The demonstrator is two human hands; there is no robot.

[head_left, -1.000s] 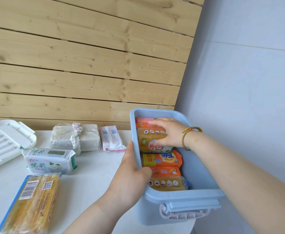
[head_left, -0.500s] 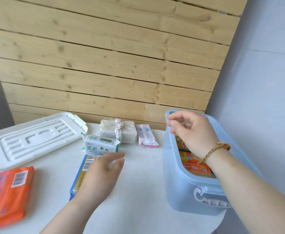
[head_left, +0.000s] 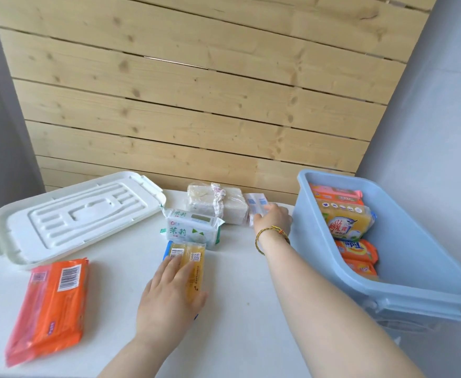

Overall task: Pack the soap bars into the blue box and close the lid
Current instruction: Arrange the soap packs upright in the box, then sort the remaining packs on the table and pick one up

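Left fingers [head_left: 181, 264]: flat, spread on the yellow soap [head_left: 193, 271], not clamped.
Right fingers [head_left: 262, 214]: closing on the white packet [head_left: 255, 204]; grip unclear.
Box [head_left: 404, 249]: right bench edge, part-filled.
Lid [head_left: 71, 214]: off, far left.
Risk: slick wrappers may slip.

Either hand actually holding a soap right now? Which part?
Nothing is lifted. The left hand lies flat on the near end of the yellow soap pack; the right hand touches the small white-and-pink packet, grip unclear.
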